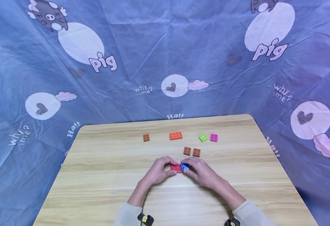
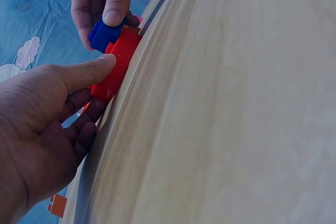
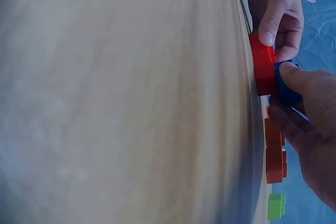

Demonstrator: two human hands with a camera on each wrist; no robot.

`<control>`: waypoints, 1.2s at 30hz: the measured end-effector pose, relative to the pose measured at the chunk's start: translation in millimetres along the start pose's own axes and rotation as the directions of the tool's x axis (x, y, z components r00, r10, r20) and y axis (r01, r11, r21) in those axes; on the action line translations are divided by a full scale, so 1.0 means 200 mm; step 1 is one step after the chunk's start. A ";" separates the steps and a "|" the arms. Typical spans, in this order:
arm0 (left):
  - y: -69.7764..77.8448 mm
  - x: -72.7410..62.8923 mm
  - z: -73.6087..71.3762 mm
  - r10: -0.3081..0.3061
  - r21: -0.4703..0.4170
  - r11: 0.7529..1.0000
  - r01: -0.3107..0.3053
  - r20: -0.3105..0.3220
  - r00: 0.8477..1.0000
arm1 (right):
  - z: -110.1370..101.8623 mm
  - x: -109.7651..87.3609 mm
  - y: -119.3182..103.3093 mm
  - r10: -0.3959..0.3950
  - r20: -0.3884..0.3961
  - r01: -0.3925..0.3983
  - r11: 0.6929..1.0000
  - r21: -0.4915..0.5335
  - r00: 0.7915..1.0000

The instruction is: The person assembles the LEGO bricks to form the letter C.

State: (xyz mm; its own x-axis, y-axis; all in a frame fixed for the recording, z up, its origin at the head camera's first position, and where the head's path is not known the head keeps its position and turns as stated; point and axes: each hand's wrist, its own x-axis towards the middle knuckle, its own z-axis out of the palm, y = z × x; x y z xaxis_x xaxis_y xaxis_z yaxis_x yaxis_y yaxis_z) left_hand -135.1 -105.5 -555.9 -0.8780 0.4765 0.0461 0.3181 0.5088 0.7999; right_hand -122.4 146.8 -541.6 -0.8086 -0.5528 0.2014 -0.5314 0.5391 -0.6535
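A red toy building brick (image 1: 175,168) lies on the table, its studs upward. My left hand (image 1: 158,171) pinches it between thumb and fingers at its left part. At the red brick's right end is a smaller blue building brick (image 1: 185,167), which my right hand (image 1: 203,172) pinches by its sides. Both wrist views show the blue brick (image 3: 286,83) higher than the red brick (image 3: 262,65), over its studs at that end. Whether the two are fully pressed together I cannot tell. Fingers hide part of each brick.
Beyond my hands lie two brown bricks (image 1: 187,151) side by side. Farther back, from left to right, are another brown brick (image 1: 146,137), a long orange brick (image 1: 175,136), a lime green brick (image 1: 202,137) and a magenta brick (image 1: 214,137). Blue printed cloth (image 1: 142,103) hangs around the wooden table (image 1: 102,163).
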 end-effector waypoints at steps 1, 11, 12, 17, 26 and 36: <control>0.00 0.00 0.00 0.000 -0.001 1.000 0.000 0.000 1.000 | 0.00 0.00 0.00 -0.002 0.001 0.002 1.000 -0.001 1.000; -0.01 0.01 0.00 0.002 -0.009 1.000 -0.002 -0.003 1.000 | 0.00 0.00 0.00 -0.006 -0.013 0.006 1.000 0.007 1.000; -0.01 0.01 0.00 0.002 -0.008 1.000 -0.002 -0.002 1.000 | 0.00 0.00 0.00 -0.009 -0.018 0.009 1.000 0.008 1.000; -0.01 0.01 0.01 0.006 -0.005 1.000 -0.006 -0.002 1.000 | 0.01 -0.01 0.00 -0.030 -0.044 0.030 0.999 0.011 0.999; -0.02 0.00 0.02 0.003 -0.015 1.000 -0.003 -0.003 1.000 | 0.01 -0.02 0.01 -0.018 -0.041 0.019 0.999 0.030 0.999; -0.02 0.01 0.02 0.001 -0.012 1.000 -0.001 -0.010 1.000 | -0.01 -0.03 0.02 -0.032 -0.056 0.032 0.999 -0.001 0.998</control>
State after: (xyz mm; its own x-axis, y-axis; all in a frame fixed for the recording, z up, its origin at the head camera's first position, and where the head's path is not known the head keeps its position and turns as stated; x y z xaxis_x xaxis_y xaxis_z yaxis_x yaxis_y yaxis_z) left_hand -136.0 -104.0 -560.4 -0.8811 0.4700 0.0526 0.3147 0.4995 0.8072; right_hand -120.0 154.0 -545.0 -0.8043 -0.5329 0.2628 -0.5568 0.5217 -0.6464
